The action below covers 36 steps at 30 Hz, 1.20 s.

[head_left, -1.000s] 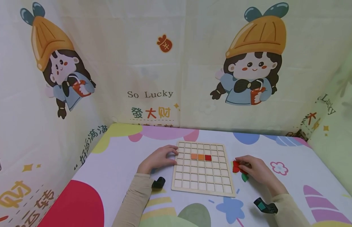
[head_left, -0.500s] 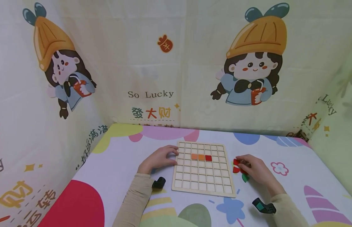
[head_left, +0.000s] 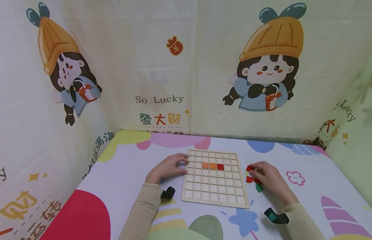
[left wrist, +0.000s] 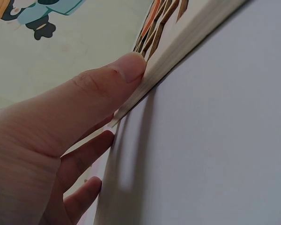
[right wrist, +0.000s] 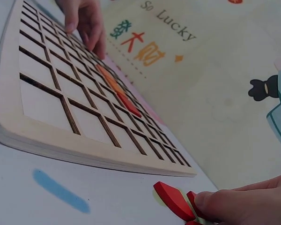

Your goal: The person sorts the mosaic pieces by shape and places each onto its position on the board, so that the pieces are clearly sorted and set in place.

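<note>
A wooden grid board point(head_left: 216, 202) lies flat on the table, with two orange squares point(head_left: 209, 166) and one red square point(head_left: 220, 167) in a row of its cells. My left hand point(head_left: 168, 169) rests at its left side, and the thumb point(left wrist: 131, 68) touches the edge in the left wrist view. Right of the board, my right hand point(head_left: 269, 176) pinches a small red piece point(head_left: 248, 168) between thumb and forefinger. Beside it lie a red rounded piece point(head_left: 249, 179) and a green rounded piece point(head_left: 259, 188). The hand partly covers more red there.
A patterned cloth point(head_left: 138, 160) covers the table. A printed curtain point(head_left: 204, 83) hangs behind it and along both sides. Black wrist devices sit on the left wrist point(head_left: 167, 193) and the right wrist point(head_left: 276, 216).
My right hand has shifted slightly away from me, drawing the red piece apart from the rounded red one. The left hand and the board stay put.
</note>
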Each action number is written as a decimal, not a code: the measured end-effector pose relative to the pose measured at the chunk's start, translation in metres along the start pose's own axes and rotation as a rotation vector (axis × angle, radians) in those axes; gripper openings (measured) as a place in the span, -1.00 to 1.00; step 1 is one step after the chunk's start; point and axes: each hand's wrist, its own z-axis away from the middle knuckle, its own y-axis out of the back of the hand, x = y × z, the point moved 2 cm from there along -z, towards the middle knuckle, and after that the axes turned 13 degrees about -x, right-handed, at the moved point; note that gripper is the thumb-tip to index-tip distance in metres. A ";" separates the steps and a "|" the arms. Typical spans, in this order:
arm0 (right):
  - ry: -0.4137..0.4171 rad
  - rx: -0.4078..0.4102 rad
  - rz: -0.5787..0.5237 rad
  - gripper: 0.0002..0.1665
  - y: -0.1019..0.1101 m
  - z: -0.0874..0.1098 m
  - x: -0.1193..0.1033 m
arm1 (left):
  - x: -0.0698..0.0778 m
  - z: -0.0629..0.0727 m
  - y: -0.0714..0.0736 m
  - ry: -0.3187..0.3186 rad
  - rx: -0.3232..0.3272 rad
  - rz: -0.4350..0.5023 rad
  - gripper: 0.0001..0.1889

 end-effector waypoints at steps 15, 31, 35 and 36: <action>-0.016 -0.025 0.012 -0.55 -0.003 -0.002 -0.002 | 0.002 0.001 0.001 -0.003 0.008 -0.006 -0.68; 0.004 -0.028 -0.002 -0.60 -0.004 -0.003 0.000 | 0.002 0.001 0.001 -0.012 0.008 0.008 -0.66; 0.007 -0.018 0.006 -0.59 -0.003 -0.002 -0.001 | 0.001 0.001 0.001 -0.007 0.004 -0.005 -0.65; 0.005 -0.015 0.004 -0.58 -0.003 -0.001 -0.002 | 0.001 0.001 0.001 -0.003 0.001 -0.008 -0.65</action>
